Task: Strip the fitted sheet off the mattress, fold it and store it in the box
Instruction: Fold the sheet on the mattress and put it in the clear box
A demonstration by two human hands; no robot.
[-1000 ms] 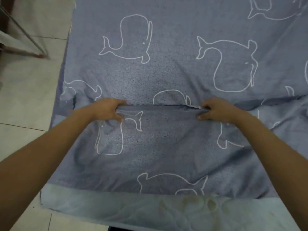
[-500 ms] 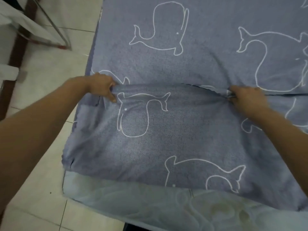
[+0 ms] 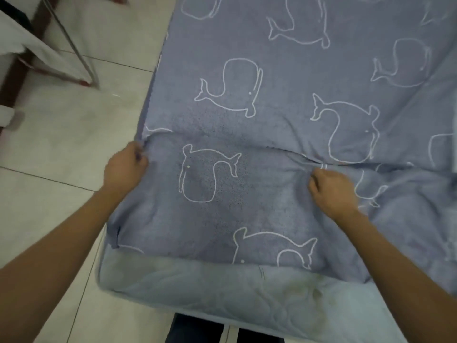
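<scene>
Gripping the folded fitted sheet (image 3: 222, 194), left hand (image 3: 125, 167) and right hand (image 3: 331, 189).

I see pale floor tiles (image 3: 64, 134) with thin grout lines at nine o'clock; at eleven o'clock a metal-legged frame (image 3: 74, 49) (blurred) stands beside a dark wooden post (image 3: 23, 59).

Bare tiled floor (image 3: 61, 149) lies open at 9 o'clock; a metal frame (image 3: 81, 60) stands at 11. The sheet (image 3: 284, 82) toward 12 is flat and unobstructed.
</scene>
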